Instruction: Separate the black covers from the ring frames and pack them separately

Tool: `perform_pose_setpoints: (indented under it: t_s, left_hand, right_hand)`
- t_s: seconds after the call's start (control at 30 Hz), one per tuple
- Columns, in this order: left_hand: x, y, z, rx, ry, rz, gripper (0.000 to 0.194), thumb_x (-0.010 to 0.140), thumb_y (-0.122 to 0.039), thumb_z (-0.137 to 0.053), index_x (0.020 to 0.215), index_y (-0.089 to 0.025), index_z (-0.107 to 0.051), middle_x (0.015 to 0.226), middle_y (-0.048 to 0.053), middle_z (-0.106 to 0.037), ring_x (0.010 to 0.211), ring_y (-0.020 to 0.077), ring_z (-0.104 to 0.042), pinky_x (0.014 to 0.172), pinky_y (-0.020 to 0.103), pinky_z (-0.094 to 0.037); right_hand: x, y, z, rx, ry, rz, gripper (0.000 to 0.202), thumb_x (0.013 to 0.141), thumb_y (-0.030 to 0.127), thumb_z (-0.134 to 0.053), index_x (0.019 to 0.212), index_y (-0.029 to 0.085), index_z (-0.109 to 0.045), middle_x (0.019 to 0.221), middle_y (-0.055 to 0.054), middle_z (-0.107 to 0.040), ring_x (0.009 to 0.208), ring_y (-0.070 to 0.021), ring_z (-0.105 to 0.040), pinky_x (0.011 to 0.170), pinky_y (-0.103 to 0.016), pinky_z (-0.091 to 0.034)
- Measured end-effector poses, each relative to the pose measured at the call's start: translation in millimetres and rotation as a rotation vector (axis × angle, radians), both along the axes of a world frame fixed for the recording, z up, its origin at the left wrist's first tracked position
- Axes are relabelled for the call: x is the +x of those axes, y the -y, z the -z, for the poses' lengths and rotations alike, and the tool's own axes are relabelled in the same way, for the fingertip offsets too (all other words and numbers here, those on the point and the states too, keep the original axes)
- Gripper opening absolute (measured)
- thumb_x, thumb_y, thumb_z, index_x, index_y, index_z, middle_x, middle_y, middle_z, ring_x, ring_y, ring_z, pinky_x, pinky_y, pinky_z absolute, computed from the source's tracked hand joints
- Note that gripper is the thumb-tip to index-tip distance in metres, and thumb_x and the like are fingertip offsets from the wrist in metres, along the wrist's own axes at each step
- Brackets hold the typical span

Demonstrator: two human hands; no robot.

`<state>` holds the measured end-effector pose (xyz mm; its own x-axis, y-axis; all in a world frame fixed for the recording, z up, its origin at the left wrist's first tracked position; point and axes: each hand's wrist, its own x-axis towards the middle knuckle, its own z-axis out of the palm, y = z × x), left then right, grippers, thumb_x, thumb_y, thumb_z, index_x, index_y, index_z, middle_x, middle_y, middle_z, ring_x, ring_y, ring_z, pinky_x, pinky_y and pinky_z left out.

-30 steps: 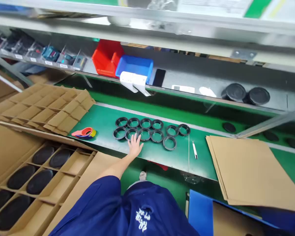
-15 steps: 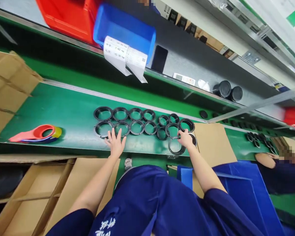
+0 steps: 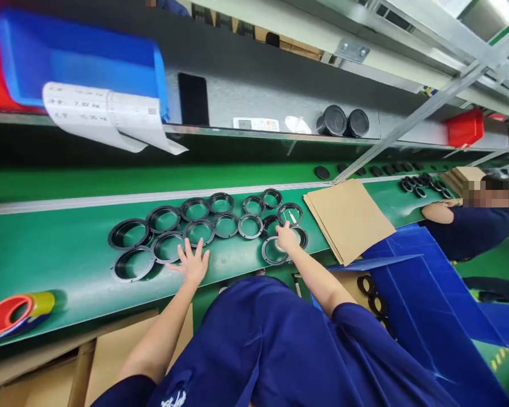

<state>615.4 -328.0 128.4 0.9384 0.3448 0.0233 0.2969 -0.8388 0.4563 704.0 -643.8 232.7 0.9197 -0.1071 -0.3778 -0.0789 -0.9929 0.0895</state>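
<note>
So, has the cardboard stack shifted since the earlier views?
No, no clear shift: the cardboard stack still lies at the foot of the slanted shelf post.

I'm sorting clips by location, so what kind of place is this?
Probably a factory packing or assembly station: black rings laid out on a long green workbench, flat cardboard sheets stacked beside them, and a co-worker further along the same bench.

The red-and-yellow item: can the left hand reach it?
Probably yes: bare green bench runs along the front edge from the left hand to the red item, past the black rings.
</note>
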Motion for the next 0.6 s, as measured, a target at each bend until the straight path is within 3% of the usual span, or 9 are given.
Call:
perform_pose_setpoints:
  t_s: [0.23, 0.37, 0.47, 0.6]
  left_hand:
    - [16, -22, -22.5, 0.085, -0.012, -0.139, 0.059, 0.104, -0.053, -0.03, 0.155, -0.027, -0.043, 0.169, 0.018, -0.021, 0.155, 0.0433, -0.011, 0.11, 0.083, -0.011]
    - [17, 4, -35.4, 0.165, 0.115, -0.163, 0.064, 0.104, -0.052, -0.031, 0.156, -0.017, -0.04, 0.166, 0.024, -0.024, 0.155, 0.0409, -0.015, 0.115, 0.075, -0.016]
    - [18, 43, -38.2, 0.173, 0.157, -0.024, 0.065, 0.103, -0.05, -0.033, 0.156, -0.013, -0.04, 0.164, 0.024, -0.029, 0.154, 0.0392, -0.018, 0.118, 0.07, -0.017]
    - [25, 94, -32.2, 0.148, 0.109, 0.325, 0.057, 0.103, -0.048, -0.037, 0.151, -0.02, -0.05, 0.166, 0.019, -0.028, 0.155, 0.037, -0.019, 0.12, 0.063, -0.02]
  right_hand:
    - [18, -4, 9.0, 0.249, -0.044, 0.023, 0.043, 0.084, 0.017, -0.071, 0.125, 0.025, -0.061, 0.152, -0.016, -0.035, 0.091, -0.0192, -0.074, 0.081, -0.03, -0.055]
    - [28, -1, 18.2, 0.325, -0.087, 0.026, 0.047, 0.083, 0.014, -0.072, 0.127, 0.022, -0.061, 0.149, -0.019, -0.039, 0.092, -0.0212, -0.074, 0.081, -0.03, -0.055]
    - [36, 0, 24.7, 0.381, -0.104, 0.012, 0.052, 0.084, 0.016, -0.074, 0.133, 0.022, -0.059, 0.155, -0.02, -0.035, 0.1, -0.0231, -0.073, 0.086, -0.03, -0.055]
    - [42, 7, 25.5, 0.468, -0.082, -0.028, 0.068, 0.082, 0.035, -0.083, 0.143, 0.03, -0.054, 0.165, -0.016, -0.023, 0.11, -0.0252, -0.07, 0.095, -0.032, -0.053]
